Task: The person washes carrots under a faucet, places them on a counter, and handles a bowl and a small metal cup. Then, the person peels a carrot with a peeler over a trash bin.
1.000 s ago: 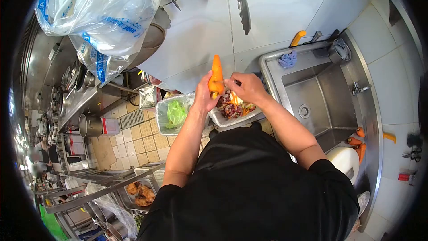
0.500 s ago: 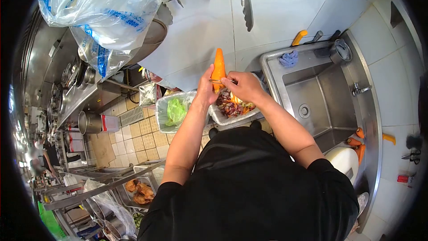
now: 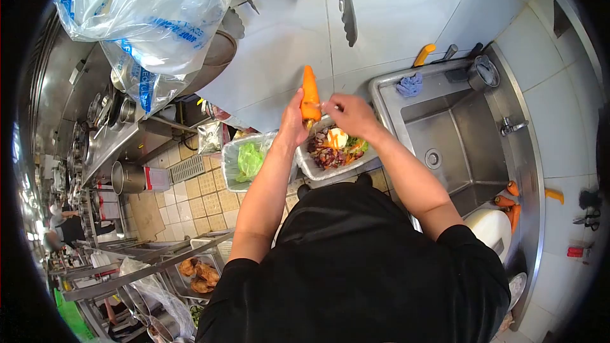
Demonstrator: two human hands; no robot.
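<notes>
My left hand (image 3: 294,119) is closed round the thick lower end of an orange carrot (image 3: 309,92), whose tip points up towards the wall. Just right of the carrot, my right hand (image 3: 348,114) has its fingers curled; a thin tool between them is blurred, and it looks like a peeler. Below both hands sits a lined bin of vegetable scraps (image 3: 330,157), with purple, orange and white pieces in it. Beside it on the left stands a second lined bin (image 3: 232,181) holding a light green leafy piece or bag (image 3: 251,160).
A steel sink (image 3: 438,133) lies on the right, with several carrots (image 3: 513,206) and a white round board (image 3: 486,232) near it. Tongs (image 3: 346,13) hang above. A large plastic bag (image 3: 149,19) hangs upper left. Roasted meat (image 3: 202,275) is in a tray. A person (image 3: 73,227) is far left.
My right hand moved along the carrot and now sits slightly off its right side. The carrot has turned and tilted a little in my left hand. The far person has shifted.
</notes>
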